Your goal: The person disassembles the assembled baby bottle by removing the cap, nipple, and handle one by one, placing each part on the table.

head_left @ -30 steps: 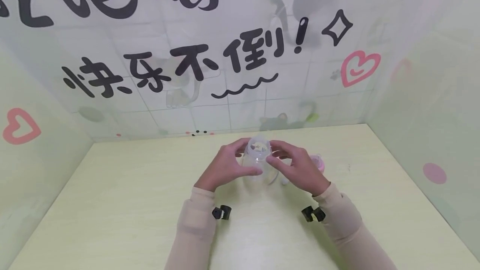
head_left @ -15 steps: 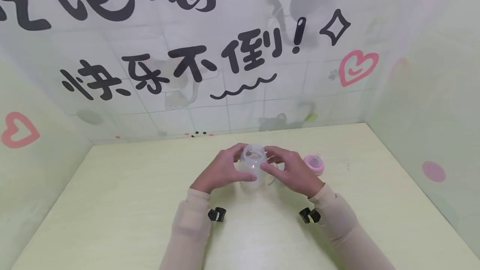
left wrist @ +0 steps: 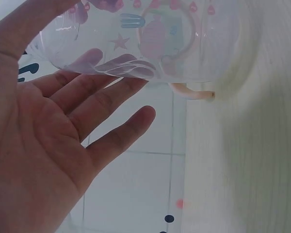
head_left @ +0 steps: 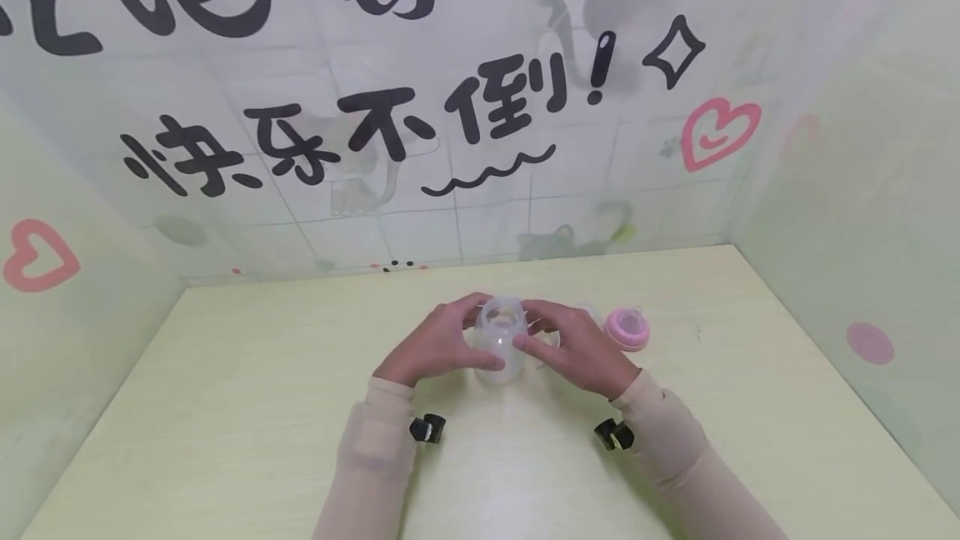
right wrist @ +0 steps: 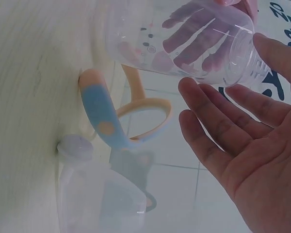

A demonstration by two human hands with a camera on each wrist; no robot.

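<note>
A clear baby bottle point(head_left: 510, 367) with printed pictures stands upright between both hands, its mouth uncovered. My left hand point(head_left: 442, 344) holds its left side, thumb in front and fingers behind. My right hand point(head_left: 585, 350) holds it near the neck from the right; in the right wrist view the thumb touches the neck and the fingertips lie close to the wall. Beside the bottle shows an orange and blue handle point(right wrist: 99, 111). The bottle's base is near the tabletop; whether it touches cannot be told. A pink bottle collar point(head_left: 627, 332) with a clear teat lies to the right.
A clear cover point(right wrist: 106, 199) and a small whitish rounded piece point(right wrist: 75, 148) lie on the table beyond my right hand. The pale wooden table point(head_left: 262, 423) is enclosed by printed walls at the back and both sides.
Both hands have moved with the bottle toward me and slightly left, seemingly downward. The pink collar, partly hidden by my right hand before, is now in full view.
</note>
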